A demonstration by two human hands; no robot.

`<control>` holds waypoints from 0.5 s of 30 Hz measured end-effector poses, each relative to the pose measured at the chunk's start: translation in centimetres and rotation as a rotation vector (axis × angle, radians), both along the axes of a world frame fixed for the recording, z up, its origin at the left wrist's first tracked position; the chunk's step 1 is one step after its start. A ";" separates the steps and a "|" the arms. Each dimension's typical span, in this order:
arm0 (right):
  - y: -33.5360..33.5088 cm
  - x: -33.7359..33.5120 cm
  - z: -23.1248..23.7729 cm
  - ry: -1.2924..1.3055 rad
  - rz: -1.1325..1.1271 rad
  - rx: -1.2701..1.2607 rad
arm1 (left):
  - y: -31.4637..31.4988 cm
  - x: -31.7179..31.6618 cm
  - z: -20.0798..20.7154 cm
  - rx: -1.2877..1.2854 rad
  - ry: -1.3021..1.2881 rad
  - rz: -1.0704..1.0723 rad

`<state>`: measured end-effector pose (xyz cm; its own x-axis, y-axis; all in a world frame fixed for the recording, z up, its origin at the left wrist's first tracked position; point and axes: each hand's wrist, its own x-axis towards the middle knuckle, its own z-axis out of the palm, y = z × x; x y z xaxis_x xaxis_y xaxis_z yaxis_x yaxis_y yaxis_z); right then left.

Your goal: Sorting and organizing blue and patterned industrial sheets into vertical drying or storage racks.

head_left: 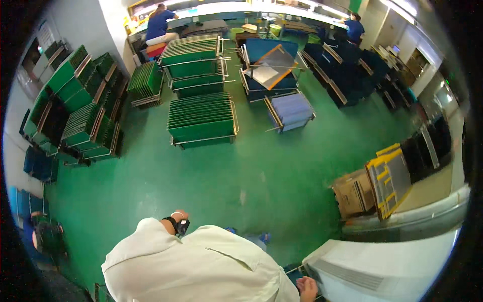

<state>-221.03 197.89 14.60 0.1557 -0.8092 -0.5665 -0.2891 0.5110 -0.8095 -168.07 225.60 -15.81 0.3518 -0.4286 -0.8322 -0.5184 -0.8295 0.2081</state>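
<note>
While a white cabinet [385, 264] stands just right of the right hand [307, 289], whether that or the left hand [180, 216] grips anything is unclear.

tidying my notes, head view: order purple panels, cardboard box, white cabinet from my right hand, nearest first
1. White cabinet, just beside your right hand.
2. Cardboard box, farther ahead, on the right.
3. Purple panels, farthest, well ahead.
</note>
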 end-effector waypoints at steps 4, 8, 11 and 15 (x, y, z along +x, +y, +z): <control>-9.5 2.5 7.3 0.060 0.036 -0.492 | -6.0 -0.2 5.8 0.108 -0.048 0.100; -17.2 10.6 16.9 -0.450 0.288 -1.047 | -10.7 -1.5 5.1 -0.126 0.044 0.023; -22.6 16.2 21.6 -1.301 1.085 -0.623 | -17.7 -6.2 10.2 -0.303 0.309 0.716; -24.8 24.3 24.8 -1.671 1.375 -0.253 | -18.7 -10.2 11.5 -0.483 0.147 0.787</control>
